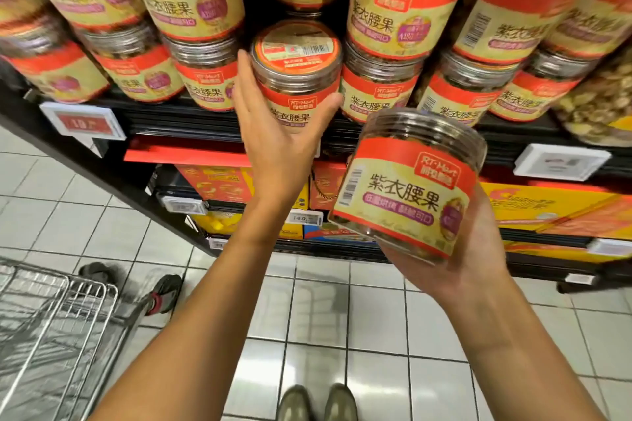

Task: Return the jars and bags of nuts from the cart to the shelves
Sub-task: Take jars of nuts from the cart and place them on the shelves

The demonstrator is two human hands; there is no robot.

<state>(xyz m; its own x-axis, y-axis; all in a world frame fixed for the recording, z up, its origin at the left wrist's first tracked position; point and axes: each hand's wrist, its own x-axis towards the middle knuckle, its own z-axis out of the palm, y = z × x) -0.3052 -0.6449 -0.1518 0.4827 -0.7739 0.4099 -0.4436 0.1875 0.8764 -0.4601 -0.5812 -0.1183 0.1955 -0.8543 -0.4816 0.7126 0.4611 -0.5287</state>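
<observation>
Left hand (280,137) grips shelf-edge jar (295,79); right hand (478,249), half-hidden, holds tilted jar (407,191).

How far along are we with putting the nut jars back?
Done: stocked jars fill most of the shelf. In hand: the left hand grips a jar at the gap in the lower row; the right hand holds a second jar, tilted, off the shelf. Left: seat both; the cart shows no goods in its visible corner.

Left grip (284,135) holds jar (297,58), perhaps on shelf (164,120); right grip (473,249), second jar (407,193).
</observation>
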